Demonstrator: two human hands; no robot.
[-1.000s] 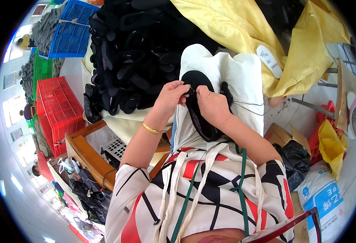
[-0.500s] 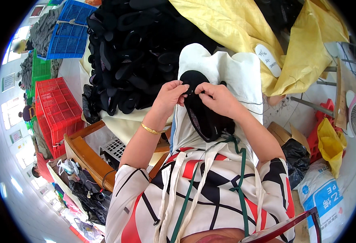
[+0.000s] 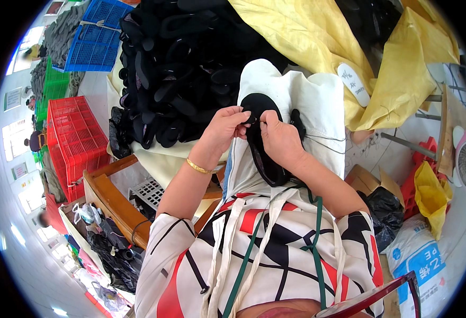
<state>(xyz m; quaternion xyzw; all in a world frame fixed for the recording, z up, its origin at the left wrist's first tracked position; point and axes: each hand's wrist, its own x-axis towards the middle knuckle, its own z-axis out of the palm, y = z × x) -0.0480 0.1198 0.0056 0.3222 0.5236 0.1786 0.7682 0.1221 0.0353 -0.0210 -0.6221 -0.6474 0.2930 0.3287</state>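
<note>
A black fabric shoe [image 3: 261, 102] lies on the white cloth [image 3: 320, 98] over my lap, its rounded end away from me and its opening toward me. My left hand [image 3: 226, 127] pinches the shoe's left edge between thumb and fingertips. On the other side, my right hand [image 3: 281, 139] is closed against the shoe, thumb and fingers pressed together near the front of the opening. What its fingertips grip is too small to make out. Dark thread [image 3: 325, 138] trails over the cloth to the right of that hand. Another black piece [image 3: 297, 121] shows beside the right knuckles.
A large heap of black shoes [image 3: 185, 69] lies ahead to the left. Yellow sacking [image 3: 307, 32] spreads ahead right, with a white insole [image 3: 353, 85] on it. Red crate [image 3: 79, 140] and wooden frame [image 3: 114, 199] stand left; a cardboard box [image 3: 364, 180] and fan [image 3: 465, 161] are right.
My right hand has turned and its fingers have curled in more tightly at the shoe. My left hand keeps its pinch. The whole view has shifted slightly.
</note>
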